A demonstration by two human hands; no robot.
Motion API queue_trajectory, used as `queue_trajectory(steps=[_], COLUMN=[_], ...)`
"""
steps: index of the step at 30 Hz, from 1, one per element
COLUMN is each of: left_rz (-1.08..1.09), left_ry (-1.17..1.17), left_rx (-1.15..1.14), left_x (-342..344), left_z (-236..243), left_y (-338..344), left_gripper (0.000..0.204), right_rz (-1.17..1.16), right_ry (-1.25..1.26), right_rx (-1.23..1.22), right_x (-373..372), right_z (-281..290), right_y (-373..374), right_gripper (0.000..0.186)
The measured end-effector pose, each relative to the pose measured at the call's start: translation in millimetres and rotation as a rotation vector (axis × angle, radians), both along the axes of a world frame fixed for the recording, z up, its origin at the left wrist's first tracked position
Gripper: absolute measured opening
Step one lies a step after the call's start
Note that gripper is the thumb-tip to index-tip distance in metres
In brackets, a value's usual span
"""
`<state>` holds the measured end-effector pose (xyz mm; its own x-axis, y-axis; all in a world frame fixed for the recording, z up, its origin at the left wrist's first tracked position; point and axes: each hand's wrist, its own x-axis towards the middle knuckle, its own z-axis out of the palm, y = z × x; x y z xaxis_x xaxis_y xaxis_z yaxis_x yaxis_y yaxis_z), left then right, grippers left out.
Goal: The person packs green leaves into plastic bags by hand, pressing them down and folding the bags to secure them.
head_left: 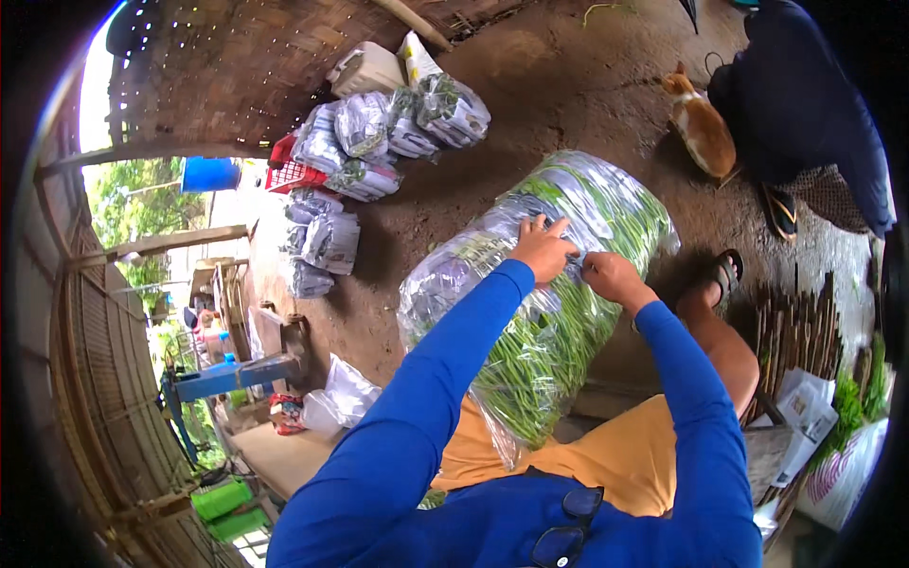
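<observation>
Glasses (552, 547) up close — green-stem bundle (530, 364) looks mostly plastic-wrapped, left grip (543, 250) half-spread on it, right grip (614, 277) curled, can't tell on what.

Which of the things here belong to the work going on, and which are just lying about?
Part of the work:
- big plastic-wrapped bundle of greens, under the left hand and right hand
- probably the smaller wrapped bundles, similarly packed

Seemingly just around:
- orange-and-white cat
- blue barrel
- white plastic bag
</observation>
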<state>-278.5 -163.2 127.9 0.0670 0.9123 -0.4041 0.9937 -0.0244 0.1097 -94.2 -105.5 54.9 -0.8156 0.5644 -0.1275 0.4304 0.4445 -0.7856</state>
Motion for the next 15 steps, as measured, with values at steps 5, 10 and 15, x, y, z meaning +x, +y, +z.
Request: queue_trajectory(steps=[5, 10, 15], left_rz=[-0.103, -0.120, -0.143], left_ry=[-0.046, -0.134, -0.253], left_rx=[-0.035, 0.072, 0.183], left_x=[3, -2, -15], left_z=[-16, -16, -28], left_y=[-3, -3, 1], left_gripper=[0.034, 0.015, 0.007], right_rz=[-0.002, -0.020, 0.007], right_ry=[-0.078, -0.120, -0.157], right_rx=[0.040, 0.219, 0.191], right_x=[8, 16, 20], right_z=[-13, -15, -20], right_y=[3, 3, 8], right_gripper=[0.018, 0.015, 0.017])
